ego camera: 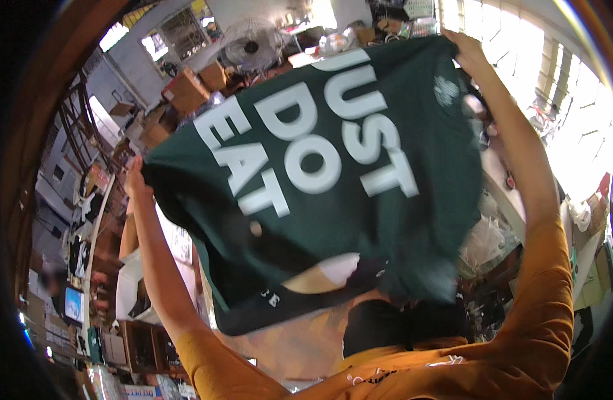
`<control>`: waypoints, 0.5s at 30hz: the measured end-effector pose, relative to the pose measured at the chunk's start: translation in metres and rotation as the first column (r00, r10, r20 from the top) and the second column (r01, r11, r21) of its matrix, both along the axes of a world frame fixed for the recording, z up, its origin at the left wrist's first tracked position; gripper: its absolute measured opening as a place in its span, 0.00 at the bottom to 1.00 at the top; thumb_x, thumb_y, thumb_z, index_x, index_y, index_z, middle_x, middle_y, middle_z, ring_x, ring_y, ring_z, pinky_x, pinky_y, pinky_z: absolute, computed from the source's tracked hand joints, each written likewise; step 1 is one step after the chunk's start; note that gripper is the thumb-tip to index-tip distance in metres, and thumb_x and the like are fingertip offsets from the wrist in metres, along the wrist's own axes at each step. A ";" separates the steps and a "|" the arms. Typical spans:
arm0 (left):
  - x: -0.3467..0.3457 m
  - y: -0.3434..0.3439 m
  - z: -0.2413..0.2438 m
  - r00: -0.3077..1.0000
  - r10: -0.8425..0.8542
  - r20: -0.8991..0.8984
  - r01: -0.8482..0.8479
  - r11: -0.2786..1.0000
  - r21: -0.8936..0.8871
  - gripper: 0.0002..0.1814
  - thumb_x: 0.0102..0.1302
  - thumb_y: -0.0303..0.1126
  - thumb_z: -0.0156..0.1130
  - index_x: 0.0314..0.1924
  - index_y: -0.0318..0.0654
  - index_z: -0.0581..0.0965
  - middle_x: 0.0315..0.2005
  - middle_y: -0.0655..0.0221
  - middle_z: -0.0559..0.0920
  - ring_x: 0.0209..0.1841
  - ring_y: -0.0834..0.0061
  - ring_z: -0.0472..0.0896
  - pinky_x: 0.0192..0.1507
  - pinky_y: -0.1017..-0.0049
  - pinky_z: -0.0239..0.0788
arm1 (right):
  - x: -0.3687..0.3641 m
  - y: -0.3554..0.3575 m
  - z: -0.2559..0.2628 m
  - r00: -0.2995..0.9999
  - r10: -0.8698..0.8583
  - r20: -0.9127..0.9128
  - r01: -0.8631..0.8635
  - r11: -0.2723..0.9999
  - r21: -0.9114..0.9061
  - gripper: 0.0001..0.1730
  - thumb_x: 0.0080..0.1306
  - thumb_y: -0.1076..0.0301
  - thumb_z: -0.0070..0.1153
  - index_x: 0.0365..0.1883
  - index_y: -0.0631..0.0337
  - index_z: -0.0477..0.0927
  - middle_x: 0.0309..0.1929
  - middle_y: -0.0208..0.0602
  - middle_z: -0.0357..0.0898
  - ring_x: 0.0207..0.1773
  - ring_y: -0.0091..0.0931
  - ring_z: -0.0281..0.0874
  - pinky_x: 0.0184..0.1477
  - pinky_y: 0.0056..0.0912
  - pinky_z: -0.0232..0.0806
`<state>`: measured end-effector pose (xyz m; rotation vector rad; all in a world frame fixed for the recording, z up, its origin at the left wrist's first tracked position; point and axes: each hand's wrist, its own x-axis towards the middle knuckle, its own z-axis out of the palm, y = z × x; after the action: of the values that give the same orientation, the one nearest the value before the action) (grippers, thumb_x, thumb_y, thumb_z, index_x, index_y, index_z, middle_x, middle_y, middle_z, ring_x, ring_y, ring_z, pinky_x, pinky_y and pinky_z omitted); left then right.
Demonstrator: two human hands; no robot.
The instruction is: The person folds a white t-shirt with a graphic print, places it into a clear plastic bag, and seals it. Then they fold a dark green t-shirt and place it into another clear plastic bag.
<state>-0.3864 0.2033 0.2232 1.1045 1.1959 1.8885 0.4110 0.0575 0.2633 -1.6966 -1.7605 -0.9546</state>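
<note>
A dark green fabric garment or bag-like cloth with large white printed lettering is stretched out in the air between my two hands. My left hand grips its left corner, and my right hand grips the upper right corner. The cloth hangs in folds, slanting up to the right. Near its lower edge are a white and tan printed shape and small white letters. A small pale mark shows near its right edge. Parts of the cloth are blurred.
A standing fan and cardboard boxes are beyond the cloth. A long table with piled items runs along the left, where a person is near a lit screen. Clear plastic bags lie at right, below barred windows.
</note>
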 end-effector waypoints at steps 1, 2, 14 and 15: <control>-0.069 0.008 0.070 0.996 0.084 -0.026 -0.076 0.973 0.219 0.21 0.62 0.34 0.61 0.53 0.32 0.75 0.48 0.65 0.79 0.50 0.71 0.76 0.52 0.71 0.67 | -0.027 0.030 0.029 0.999 -0.021 -0.030 0.026 0.981 0.191 0.31 0.57 0.81 0.48 0.60 0.47 0.71 0.54 0.43 0.74 0.56 0.36 0.72 0.58 0.32 0.63; -0.066 0.024 0.105 0.983 -0.048 0.176 -0.001 0.962 0.272 0.19 0.60 0.32 0.62 0.49 0.31 0.76 0.45 0.65 0.80 0.47 0.70 0.77 0.51 0.69 0.68 | -0.039 0.026 0.044 0.991 -0.081 -0.109 0.103 0.972 0.213 0.27 0.60 0.76 0.48 0.59 0.46 0.71 0.49 0.43 0.76 0.50 0.35 0.73 0.53 0.33 0.64; -0.034 -0.106 -0.039 0.900 -0.422 -0.110 0.406 0.903 -0.141 0.17 0.68 0.33 0.51 0.54 0.33 0.74 0.47 0.64 0.79 0.50 0.69 0.77 0.56 0.69 0.66 | -0.018 -0.024 -0.040 -0.072 0.288 -0.955 -0.560 0.781 0.277 0.20 0.66 0.68 0.51 0.53 0.72 0.72 0.50 0.37 0.77 0.55 0.25 0.71 0.59 0.28 0.61; -0.043 -0.124 -0.064 0.882 -0.469 -0.038 0.457 0.873 -0.170 0.17 0.69 0.31 0.48 0.54 0.31 0.73 0.48 0.63 0.78 0.51 0.69 0.76 0.57 0.72 0.65 | -0.009 -0.051 -0.070 -0.029 0.291 -0.956 -0.569 0.782 0.255 0.18 0.65 0.67 0.52 0.49 0.70 0.74 0.46 0.36 0.78 0.51 0.24 0.73 0.55 0.26 0.63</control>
<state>-0.4291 0.0794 0.1589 1.2555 0.9886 1.3718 0.4018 0.0069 0.1930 -1.1009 -1.1747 0.7107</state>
